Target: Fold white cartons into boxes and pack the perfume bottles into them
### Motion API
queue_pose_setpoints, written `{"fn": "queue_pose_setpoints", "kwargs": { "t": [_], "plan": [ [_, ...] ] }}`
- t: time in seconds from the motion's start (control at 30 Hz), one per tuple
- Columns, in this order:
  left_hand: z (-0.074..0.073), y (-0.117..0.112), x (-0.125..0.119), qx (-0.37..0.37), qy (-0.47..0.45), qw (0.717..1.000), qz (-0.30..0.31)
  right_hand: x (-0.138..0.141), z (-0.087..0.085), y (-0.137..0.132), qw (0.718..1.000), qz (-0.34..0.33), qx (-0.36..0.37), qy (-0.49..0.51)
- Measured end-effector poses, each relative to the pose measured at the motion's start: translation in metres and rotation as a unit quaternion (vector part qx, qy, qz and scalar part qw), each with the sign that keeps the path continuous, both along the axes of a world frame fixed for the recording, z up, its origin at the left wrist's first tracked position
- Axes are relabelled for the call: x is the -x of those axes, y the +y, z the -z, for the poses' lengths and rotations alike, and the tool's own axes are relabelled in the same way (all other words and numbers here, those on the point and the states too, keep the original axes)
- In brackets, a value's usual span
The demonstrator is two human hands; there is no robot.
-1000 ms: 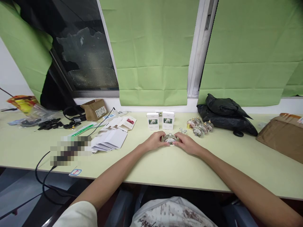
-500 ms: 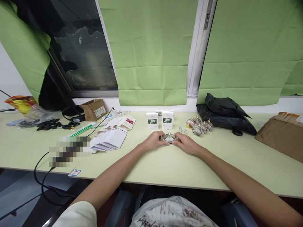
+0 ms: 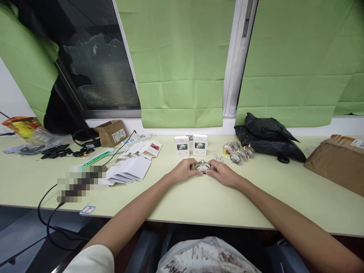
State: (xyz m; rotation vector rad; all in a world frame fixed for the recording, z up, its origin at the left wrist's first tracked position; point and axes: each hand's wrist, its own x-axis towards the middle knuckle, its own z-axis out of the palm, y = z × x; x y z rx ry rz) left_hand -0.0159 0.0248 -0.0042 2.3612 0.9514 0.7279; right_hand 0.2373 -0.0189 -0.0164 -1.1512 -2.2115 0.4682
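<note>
Held from both sides by the left hand [image 3: 184, 170] and right hand [image 3: 223, 172], a rounded, silvery-clear, glass-like bottle [image 3: 203, 167] sits upright at the pale green tabletop [image 3: 199, 201]. Uneven finger pressure could let its smooth sides slip, tipping it toward the small clear pieces [image 3: 220, 159] beyond the grip, rightward.

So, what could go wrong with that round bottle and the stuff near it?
The bottle might slip, since the left hand and right hand hold only its sides. The right hand could knock the little pieces just behind it. The upright boxes might tip if bumped.
</note>
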Motion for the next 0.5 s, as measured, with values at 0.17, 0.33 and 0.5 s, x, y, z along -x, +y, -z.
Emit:
{"fn": "queue_pose_setpoints", "kwargs": {
  "t": [0.17,0.33,0.5],
  "plan": [
    [-0.0009,-0.0009,-0.0003,0.004,-0.006,1.0,0.003,-0.0005,0.0009,0.0003,1.0,0.001,-0.003,0.002],
    [-0.0005,-0.0015,0.0004,0.002,-0.006,1.0,0.002,0.0,0.0014,0.0012,1.0,0.003,-0.009,-0.002],
    [-0.0008,-0.002,0.0014,0.01,-0.005,1.0,0.007,0.0007,0.0004,0.0009,1.0,0.003,-0.009,-0.002]
  ]
}}
